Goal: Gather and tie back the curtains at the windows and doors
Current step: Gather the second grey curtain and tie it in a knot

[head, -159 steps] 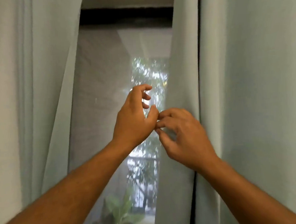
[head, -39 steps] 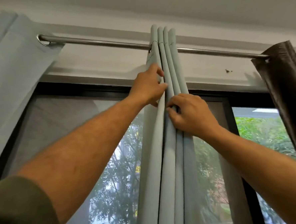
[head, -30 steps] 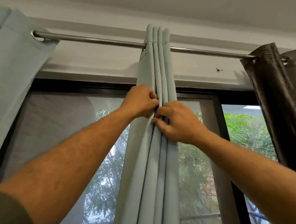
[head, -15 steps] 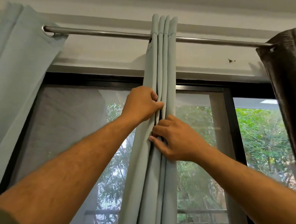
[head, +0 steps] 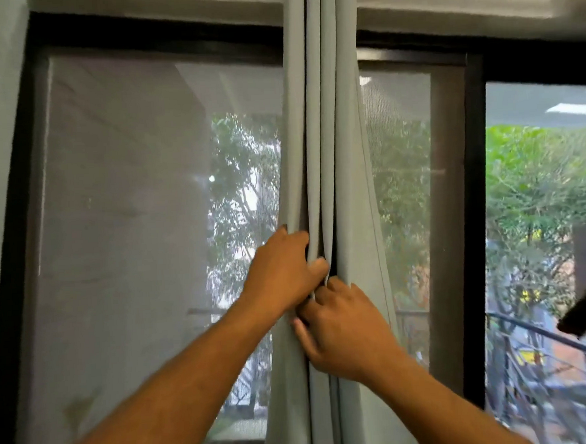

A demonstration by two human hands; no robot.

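Both hands, left hand and right hand, have slid lower, pinching curtain pleats together; tying comes next.

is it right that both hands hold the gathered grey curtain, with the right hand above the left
Not quite. The head view shows both hands holding the gathered curtain, but the left hand is the higher one; the right hand is just below it.

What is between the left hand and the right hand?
In the head view, folds of the gathered curtain run between the left hand and right hand; both grip it.
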